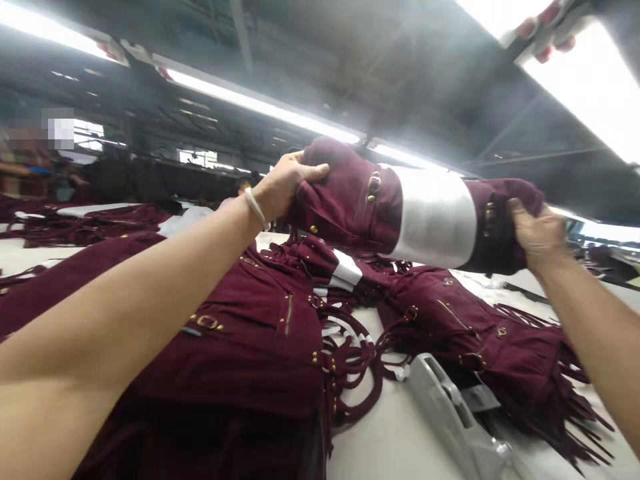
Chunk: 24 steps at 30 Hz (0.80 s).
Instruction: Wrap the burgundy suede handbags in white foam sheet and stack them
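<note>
I hold a folded maroon suede piece (350, 200) with a white lining band and gold studs up in the air, above the table. My left hand (283, 183) grips its left end, a white band on that wrist. My right hand (535, 233) grips its right end. Below it lie more maroon pieces: a stack (240, 360) at the near left with gold buckles and a zip, and a fringed piece (495, 347) at the right.
A grey metal tool (450, 407) lies on the white table (400, 440) near the front. More maroon pieces (85, 223) lie at the far left, where a person stands. Someone's fingers (545, 33) show at the top right by the light fixture.
</note>
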Available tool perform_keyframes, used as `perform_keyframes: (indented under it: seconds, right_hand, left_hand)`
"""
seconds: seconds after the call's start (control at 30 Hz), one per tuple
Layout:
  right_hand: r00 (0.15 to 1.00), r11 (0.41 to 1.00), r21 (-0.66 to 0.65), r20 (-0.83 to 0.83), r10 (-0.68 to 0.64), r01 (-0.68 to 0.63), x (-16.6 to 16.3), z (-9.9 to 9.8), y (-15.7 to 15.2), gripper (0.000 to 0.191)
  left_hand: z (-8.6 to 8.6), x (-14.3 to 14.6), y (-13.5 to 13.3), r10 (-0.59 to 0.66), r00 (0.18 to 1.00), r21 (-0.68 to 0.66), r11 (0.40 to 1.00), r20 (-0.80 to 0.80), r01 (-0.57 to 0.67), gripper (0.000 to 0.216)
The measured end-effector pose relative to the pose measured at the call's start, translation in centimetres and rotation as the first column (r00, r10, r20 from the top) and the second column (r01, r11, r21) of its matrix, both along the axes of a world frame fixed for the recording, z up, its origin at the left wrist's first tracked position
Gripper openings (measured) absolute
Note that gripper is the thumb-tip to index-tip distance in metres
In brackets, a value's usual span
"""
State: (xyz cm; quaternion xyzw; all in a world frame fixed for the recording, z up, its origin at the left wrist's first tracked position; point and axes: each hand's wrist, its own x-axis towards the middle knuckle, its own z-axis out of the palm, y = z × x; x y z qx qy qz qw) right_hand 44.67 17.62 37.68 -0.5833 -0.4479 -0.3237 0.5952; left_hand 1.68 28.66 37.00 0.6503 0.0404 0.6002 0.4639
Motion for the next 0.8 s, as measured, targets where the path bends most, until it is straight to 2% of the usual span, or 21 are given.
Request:
perform_keyframes:
  seconds: [0.1,0.23,0.4,0.5,0.6,0.67,0.73,0.8]
  right_hand:
    - [0.99,0.994,0.02,-0.094,0.105,-0.104,1.2,1.1,7.4,0.047]
    - [0.958,0.961,0.017,-0.075,0.277,-0.277,3.0,2.8,15.7,0.044]
    - [0.935,0.941,-0.041,-0.131,0.329,-0.337,5.2,6.0,24.0,0.042]
    - [0.923,0.934,-0.067,-0.196,0.332,-0.35,6.3,6.5,28.2,0.047]
    - [0.903,0.921,-0.12,-0.281,0.325,-0.369,7.1,4.2,32.0,0.05]
    - [0.884,0.901,-0.203,-0.365,0.293,-0.383,7.2,0.7,34.2,0.048]
    - [0.86,0.857,-0.324,-0.455,0.23,-0.401,6.9,-4.0,36.1,0.044]
    - [0.841,0.792,-0.44,-0.516,0.164,-0.424,6.1,-9.6,37.6,0.039]
  left_hand:
    - [1.6,1.5,6.1,0.066,0.998,-0.044,0.997,-0.003,-0.066,0.037]
    - [4.7,3.5,13.4,0.134,0.989,-0.175,0.974,-0.066,-0.144,0.034]
    - [8.7,6.1,20.7,0.138,0.978,-0.251,0.952,-0.156,-0.175,0.025]
    - [10.1,7.0,23.7,0.157,0.974,-0.229,0.954,-0.16,-0.192,0.024]
    - [9.5,7.4,26.3,0.168,0.973,-0.244,0.948,-0.156,-0.203,0.028]
    - [7.7,7.7,28.2,0.168,0.966,-0.339,0.913,-0.197,-0.228,0.034]
    - [4.6,8.0,30.3,0.163,0.94,-0.476,0.828,-0.301,-0.296,0.037]
    - [0.3,8.3,32.4,0.133,0.89,-0.593,0.702,-0.437,-0.395,0.036]
